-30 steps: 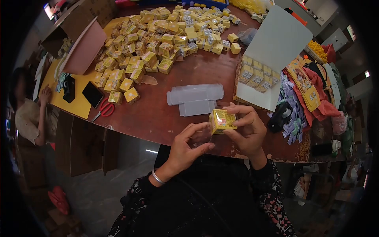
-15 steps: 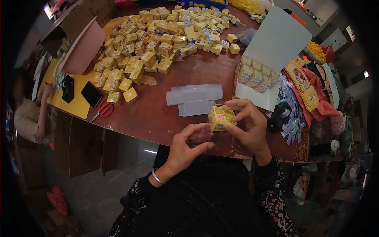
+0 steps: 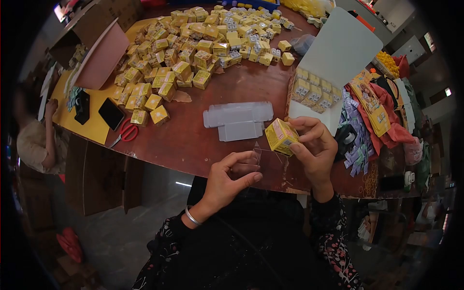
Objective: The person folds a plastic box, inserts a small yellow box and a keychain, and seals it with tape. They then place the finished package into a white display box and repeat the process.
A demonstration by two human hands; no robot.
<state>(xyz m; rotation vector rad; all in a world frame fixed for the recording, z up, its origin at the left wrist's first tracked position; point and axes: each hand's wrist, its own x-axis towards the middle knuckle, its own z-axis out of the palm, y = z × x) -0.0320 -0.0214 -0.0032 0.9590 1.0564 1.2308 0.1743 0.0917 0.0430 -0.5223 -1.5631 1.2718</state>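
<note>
A small yellow printed box [image 3: 282,137] is held tilted between the thumb and fingers of my right hand [image 3: 314,149], just above the table edge. My left hand [image 3: 234,177], with a silver bracelet at its wrist, is closed on a clear plastic piece [image 3: 257,152] whose thin edges show by the fingertips; its full shape is hard to see. Behind the hands, flat translucent plastic packaging [image 3: 239,123] lies on the red-brown table [image 3: 193,147]. Many similar yellow boxes [image 3: 181,72] are heaped toward the back left.
An open white carton [image 3: 338,43] holds rows of small boxes [image 3: 314,91] at right. Near it lie a black tape dispenser [image 3: 345,138] and purple packets [image 3: 358,140]. At left are red scissors [image 3: 129,130], a phone [image 3: 111,114], a pink basin [image 3: 101,57] and a seated person [image 3: 41,140].
My right hand has moved right and slightly up with the yellow box, which is now tilted and farther from my left hand. The person at left has shifted an arm.
</note>
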